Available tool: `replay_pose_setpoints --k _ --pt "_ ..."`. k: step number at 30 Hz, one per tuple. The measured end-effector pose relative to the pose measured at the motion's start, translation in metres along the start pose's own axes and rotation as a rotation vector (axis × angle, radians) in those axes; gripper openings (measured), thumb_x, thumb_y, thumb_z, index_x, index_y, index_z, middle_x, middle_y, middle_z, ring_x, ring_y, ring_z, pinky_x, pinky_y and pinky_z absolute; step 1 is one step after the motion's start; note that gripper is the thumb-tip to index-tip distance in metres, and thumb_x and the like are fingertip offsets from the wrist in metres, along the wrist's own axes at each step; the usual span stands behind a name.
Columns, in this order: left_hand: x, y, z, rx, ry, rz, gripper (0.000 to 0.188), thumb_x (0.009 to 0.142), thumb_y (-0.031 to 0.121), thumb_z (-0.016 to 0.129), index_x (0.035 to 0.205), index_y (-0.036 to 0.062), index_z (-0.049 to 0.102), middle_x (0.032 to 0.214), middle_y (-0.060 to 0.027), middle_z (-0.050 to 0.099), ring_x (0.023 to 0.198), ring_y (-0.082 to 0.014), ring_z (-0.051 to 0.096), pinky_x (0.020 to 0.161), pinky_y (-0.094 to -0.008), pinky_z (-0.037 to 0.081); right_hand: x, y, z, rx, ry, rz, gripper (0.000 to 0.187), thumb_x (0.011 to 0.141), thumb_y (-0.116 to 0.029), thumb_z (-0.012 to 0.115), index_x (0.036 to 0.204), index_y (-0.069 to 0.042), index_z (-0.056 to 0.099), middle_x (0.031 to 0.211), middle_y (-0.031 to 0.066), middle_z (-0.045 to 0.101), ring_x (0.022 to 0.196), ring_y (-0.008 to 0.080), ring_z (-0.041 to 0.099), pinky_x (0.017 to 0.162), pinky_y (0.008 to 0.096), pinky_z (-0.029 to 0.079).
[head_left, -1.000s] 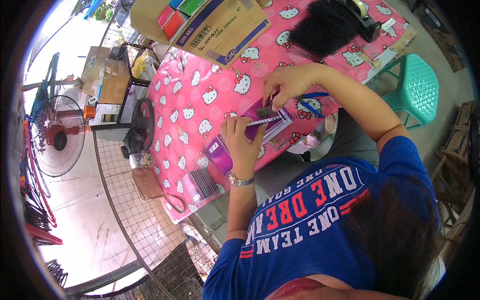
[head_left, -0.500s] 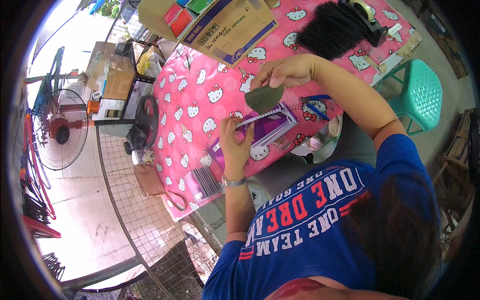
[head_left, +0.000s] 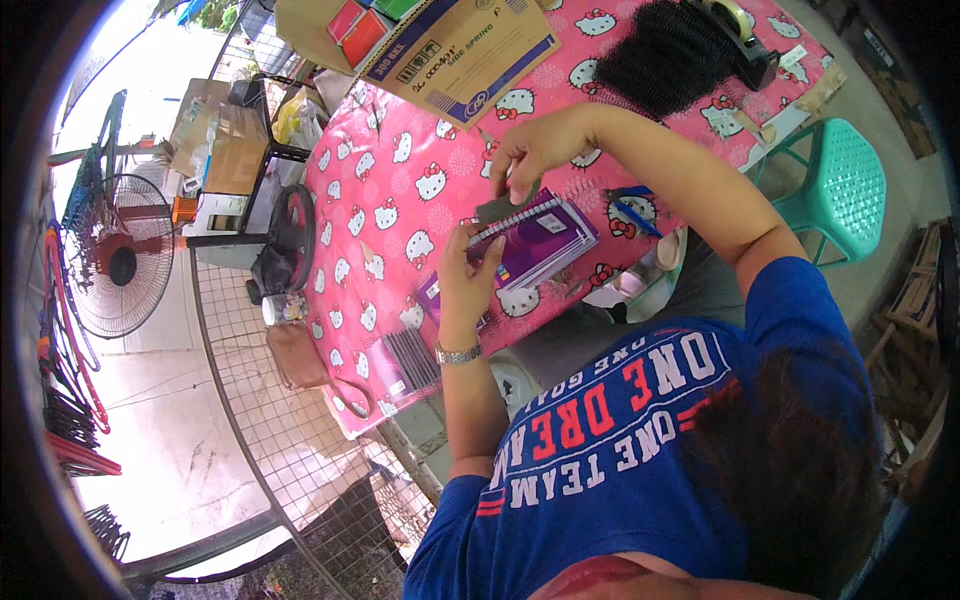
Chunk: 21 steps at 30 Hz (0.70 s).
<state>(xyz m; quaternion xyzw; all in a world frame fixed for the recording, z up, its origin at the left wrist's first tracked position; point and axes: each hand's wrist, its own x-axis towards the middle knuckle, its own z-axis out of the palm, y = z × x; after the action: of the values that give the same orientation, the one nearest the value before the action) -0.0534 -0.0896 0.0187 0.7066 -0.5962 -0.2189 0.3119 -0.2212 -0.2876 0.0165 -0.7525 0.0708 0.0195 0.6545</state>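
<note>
A purple spiral notebook (head_left: 545, 243) lies on the table near me, its coil edge facing away. My left hand (head_left: 466, 275) grips the left end of that edge, thumb on the cover and fingers bent around the far side. Between the fingertips of my right hand (head_left: 535, 155) is a dark green flat piece (head_left: 494, 211), held down along the far side of the coil. The notebook hides part of this piece. To the right of the notebook lies a blue-handled tool (head_left: 636, 216), seemingly pliers. Another purple notebook edge shows under my left hand.
A pink patterned cloth covers the table (head_left: 385, 270). A cardboard box (head_left: 460, 65) stands at the back, beside a heap of black coils (head_left: 665, 62) and a tape dispenser (head_left: 752, 60). Notebooks (head_left: 405, 363) are stacked at the left corner. A green stool (head_left: 845, 190) stands right.
My right hand has brought the dark green piece down and left, from above the notebook to behind its coil edge. My left hand stays on the notebook.
</note>
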Motion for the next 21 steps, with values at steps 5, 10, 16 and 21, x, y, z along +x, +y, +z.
replay_pose_setpoints --k 5,10,16,21 --pt "0.001 -0.021 0.005 -0.231 0.007 0.029 0.019 0.089 0.007 0.067 0.104 -0.0013 0.057 0.084 -0.0024 0.062 0.071 -0.0085 0.055 0.064 -0.0222 0.046 0.004 0.007 0.005 0.703 -0.106 -0.196 0.036 0.081 -0.018 0.068 0.111 0.002 0.065 0.108 0.0064 0.063 0.095 0.0158 0.061 0.086 0.0309 0.049" --pt "-0.005 -0.04 0.002 -0.283 -0.002 -0.042 0.019 0.089 0.007 0.068 0.104 -0.0002 0.058 0.084 -0.002 0.063 0.072 -0.0074 0.058 0.062 -0.0215 0.047 0.008 0.003 0.014 0.637 -0.048 -0.264 0.033 0.079 -0.035 0.069 0.094 -0.006 0.069 0.087 -0.0016 0.063 0.086 0.0117 0.058 0.073 0.03 0.045" --pt "-0.005 -0.011 0.017 -0.236 0.128 -0.056 0.017 0.083 0.009 0.073 0.092 -0.0004 0.062 0.073 -0.002 0.061 0.066 -0.0063 0.052 0.058 -0.0236 0.044 -0.003 0.105 -0.032 -0.773 0.536 0.326 0.049 0.072 -0.049 0.074 0.091 -0.004 0.067 0.098 0.0106 0.066 0.098 0.0264 0.061 0.087 0.0395 0.046" --pt "-0.014 -0.007 0.02 -0.192 0.241 -0.098 0.018 0.082 0.012 0.075 0.091 0.0004 0.063 0.066 -0.0011 0.059 0.057 -0.0056 0.05 0.052 -0.0233 0.041 -0.01 0.058 -0.002 -0.965 0.602 0.29 0.048 0.08 -0.052 0.065 0.092 -0.007 0.071 0.093 0.0133 0.068 0.091 0.029 0.066 0.075 0.0458 0.051"
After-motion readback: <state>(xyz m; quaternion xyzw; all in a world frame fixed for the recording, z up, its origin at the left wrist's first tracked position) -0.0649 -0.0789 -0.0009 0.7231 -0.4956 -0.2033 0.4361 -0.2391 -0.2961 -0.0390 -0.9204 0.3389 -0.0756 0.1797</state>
